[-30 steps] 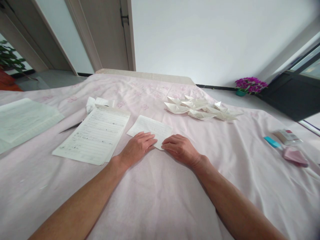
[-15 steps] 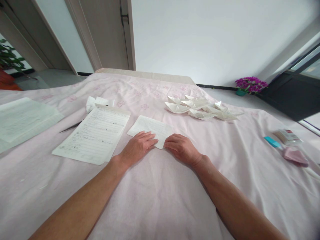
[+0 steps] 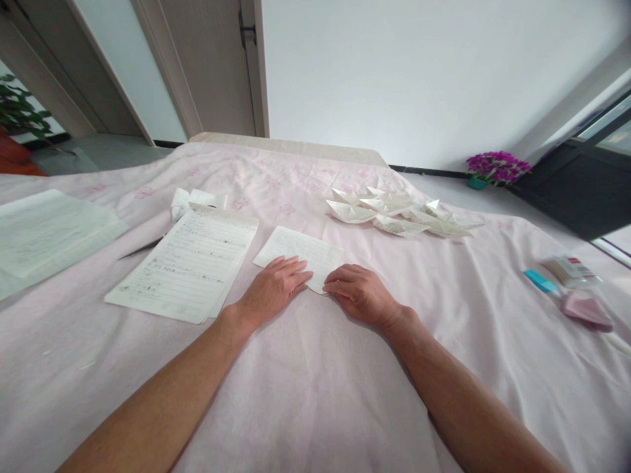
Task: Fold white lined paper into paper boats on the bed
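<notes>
A folded sheet of written paper [image 3: 300, 248] lies on the pink cloth in front of me. My left hand [image 3: 280, 284] rests flat on its near left part, fingers stretched out and a little apart. At the near right corner my right hand [image 3: 362, 292] has its fingers curled together, pinching the paper's edge. The fold under the fingers is partly hidden. Beyond my right hand stand several folded paper boats [image 3: 394, 211] in a cluster. To the left lies a stack of lined, handwritten sheets [image 3: 185, 266].
Dark pointed blades [image 3: 142, 247] poke out from under the stack, beside crumpled white paper [image 3: 200, 198]. Larger thin sheets [image 3: 54, 240] lie far left. At right are a blue block [image 3: 541, 281], a clear-wrapped packet [image 3: 572, 270] and a folded pink cloth [image 3: 586, 311].
The whole view has shifted very slightly. Both hands keep nearly the same pose on the folded paper.
</notes>
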`<state>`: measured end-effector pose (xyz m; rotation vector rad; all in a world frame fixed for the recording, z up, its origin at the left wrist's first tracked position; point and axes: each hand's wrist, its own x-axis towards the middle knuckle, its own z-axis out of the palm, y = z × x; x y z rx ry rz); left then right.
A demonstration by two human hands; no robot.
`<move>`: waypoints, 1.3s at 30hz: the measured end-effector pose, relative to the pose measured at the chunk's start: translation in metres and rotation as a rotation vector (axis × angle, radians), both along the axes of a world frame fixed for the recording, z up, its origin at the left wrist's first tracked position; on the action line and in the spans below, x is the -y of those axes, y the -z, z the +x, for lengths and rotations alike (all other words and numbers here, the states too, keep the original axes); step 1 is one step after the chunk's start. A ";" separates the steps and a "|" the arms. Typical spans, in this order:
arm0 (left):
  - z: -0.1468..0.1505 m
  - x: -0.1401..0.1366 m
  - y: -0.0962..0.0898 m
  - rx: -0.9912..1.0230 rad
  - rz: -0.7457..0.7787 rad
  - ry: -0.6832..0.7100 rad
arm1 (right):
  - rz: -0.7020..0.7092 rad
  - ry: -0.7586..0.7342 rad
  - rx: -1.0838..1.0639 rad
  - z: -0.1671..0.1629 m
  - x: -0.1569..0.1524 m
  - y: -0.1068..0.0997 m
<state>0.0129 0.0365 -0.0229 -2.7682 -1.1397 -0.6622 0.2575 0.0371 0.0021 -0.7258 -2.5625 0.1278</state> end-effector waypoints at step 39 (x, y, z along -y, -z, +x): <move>0.014 0.005 -0.014 0.007 -0.131 -0.200 | -0.094 0.036 -0.038 -0.002 0.002 0.000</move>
